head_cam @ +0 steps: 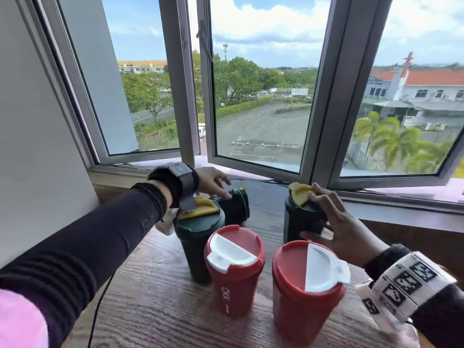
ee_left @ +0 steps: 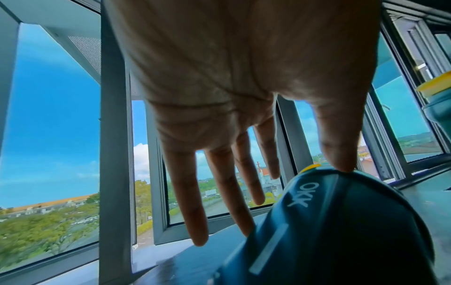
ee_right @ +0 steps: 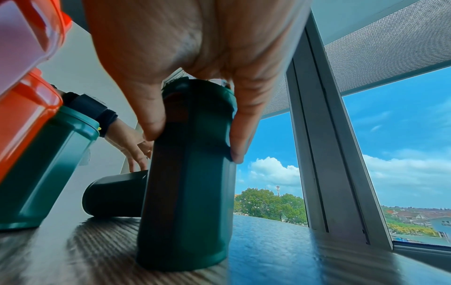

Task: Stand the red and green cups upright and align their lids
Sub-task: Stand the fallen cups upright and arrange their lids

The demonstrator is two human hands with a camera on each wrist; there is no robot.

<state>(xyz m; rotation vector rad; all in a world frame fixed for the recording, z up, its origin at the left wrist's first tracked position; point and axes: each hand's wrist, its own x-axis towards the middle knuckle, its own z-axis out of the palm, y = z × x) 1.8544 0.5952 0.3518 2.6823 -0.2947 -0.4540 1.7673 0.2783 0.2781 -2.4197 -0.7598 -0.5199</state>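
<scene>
On the wooden table (head_cam: 155, 310) by the big window (head_cam: 261, 96), most of the job looks done, I think. Four cups stand up and one does not. Two red cups stand at the front: the right red cup (head_cam: 307, 295) and the left red cup (head_cam: 234, 270), each with a white flap on its lid. Those flaps point different ways, one to the right and one to the left, so the lids still need turning to match. Behind them the near green cup (head_cam: 198, 237) stands up with its yellow flap on top. Farther right the far green cup (head_cam: 302, 219) stands up too, and the right hand (head_cam: 344, 229) grips it, thumb on one side and fingers over the lid edge by the yellow flap. One fallen green cup (head_cam: 234, 204) lies on its side at the back (the only one left to lift). The left hand (head_cam: 213, 182) reaches over it with straight, spread fingers, and its thumb tip touches the cup. It is not gripping it yet.
</scene>
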